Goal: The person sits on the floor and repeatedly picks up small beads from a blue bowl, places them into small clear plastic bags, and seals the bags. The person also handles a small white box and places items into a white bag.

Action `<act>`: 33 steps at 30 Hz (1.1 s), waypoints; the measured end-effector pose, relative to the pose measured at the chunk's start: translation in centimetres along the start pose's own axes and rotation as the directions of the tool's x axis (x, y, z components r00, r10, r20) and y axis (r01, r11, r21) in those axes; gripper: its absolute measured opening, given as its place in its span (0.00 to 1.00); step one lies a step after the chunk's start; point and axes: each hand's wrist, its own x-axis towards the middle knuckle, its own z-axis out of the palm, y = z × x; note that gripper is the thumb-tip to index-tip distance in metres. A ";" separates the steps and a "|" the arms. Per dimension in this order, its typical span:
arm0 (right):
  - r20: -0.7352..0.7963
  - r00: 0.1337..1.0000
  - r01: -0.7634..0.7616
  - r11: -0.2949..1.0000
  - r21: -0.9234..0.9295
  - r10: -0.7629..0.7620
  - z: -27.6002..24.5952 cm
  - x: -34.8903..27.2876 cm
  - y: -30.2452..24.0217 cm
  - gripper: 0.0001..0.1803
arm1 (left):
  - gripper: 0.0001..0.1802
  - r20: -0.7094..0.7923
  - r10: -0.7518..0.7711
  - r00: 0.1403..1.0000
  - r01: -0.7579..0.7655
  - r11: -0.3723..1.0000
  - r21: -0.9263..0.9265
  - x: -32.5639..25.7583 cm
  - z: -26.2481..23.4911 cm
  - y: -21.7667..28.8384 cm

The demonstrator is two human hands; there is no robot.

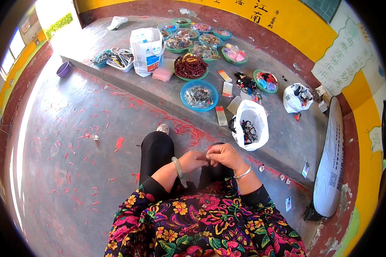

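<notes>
In front of the blue basin, the left hand and right hand are together, fingers bunched; whether they clamp anything, I cannot tell. Right of the basin, nearest the hands, stands a white bag of black cords; red beads lie behind the basin.

Black floral top, white bag, blue basin, red scraps

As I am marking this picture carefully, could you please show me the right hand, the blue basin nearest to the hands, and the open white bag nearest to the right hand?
Right hand [229, 156]: head view, back of the hand.
Blue basin [185, 95]: head view, left wall.
White bag [252, 112]: head view, upper inner wall.
</notes>
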 end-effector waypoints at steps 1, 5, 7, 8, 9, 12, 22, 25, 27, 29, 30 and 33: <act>0.006 1.000 0.001 1.000 0.000 -0.001 0.0 0.0 0.1 0.08 | 0.12 0.014 0.005 1.000 -0.005 0.999 -0.049 0.0 0.2 -0.2; 0.072 0.997 -0.023 1.000 -0.003 0.024 0.0 -0.1 -0.4 0.11 | 0.10 -0.005 -0.075 0.997 0.075 0.996 -0.039 0.0 0.5 -0.3; 0.124 0.990 -0.065 0.997 -0.028 0.068 -0.1 -0.1 -0.5 0.13 | 0.10 -0.016 -0.077 0.997 0.076 0.997 -0.028 -0.2 0.5 0.1; 0.149 0.984 -0.094 0.994 -0.052 0.101 -0.3 0.0 -0.1 0.14 | 0.10 -0.020 -0.076 0.997 0.076 0.997 -0.022 -0.3 0.5 0.3; 0.172 0.976 -0.122 0.990 -0.077 0.133 -0.5 0.1 0.2 0.15 | 0.10 -0.010 -0.048 0.999 0.048 0.999 -0.003 -0.2 0.5 0.0; 0.233 0.959 -0.120 0.977 -0.176 0.160 -0.4 -0.1 0.1 0.16 | 0.09 0.021 0.010 1.000 -0.012 0.999 0.053 0.0 0.6 -0.7; 0.139 0.984 -0.097 0.991 -0.094 0.110 -0.5 0.2 0.2 0.11 | 0.09 0.076 0.032 0.997 -0.020 0.988 -0.152 0.0 0.8 -0.8; 0.114 0.988 -0.100 0.995 -0.021 0.102 -0.6 0.0 -0.3 0.10 | 0.08 0.064 0.018 0.998 -0.002 0.972 -0.233 -0.3 0.4 -0.4; 0.118 0.987 -0.108 0.994 0.005 0.107 -0.7 -0.2 -0.8 0.11 | 0.08 0.059 0.010 0.998 0.006 0.963 -0.270 -0.4 0.4 -0.4; 0.127 0.983 -0.132 0.991 0.012 0.129 -0.6 -0.4 -1.2 0.12 | 0.07 0.057 0.010 0.998 0.007 0.956 -0.292 -0.4 0.4 -0.4; 0.132 0.981 -0.144 0.989 0.016 0.140 -0.6 -0.5 -1.3 0.13 | 0.07 0.048 0.011 0.999 0.002 0.960 -0.279 -0.4 0.5 -0.5; 0.160 0.979 -0.132 0.991 0.031 0.126 -0.5 -0.5 -1.3 0.14 | 0.08 0.024 0.017 1.000 -0.011 0.977 -0.213 -0.2 0.5 -0.5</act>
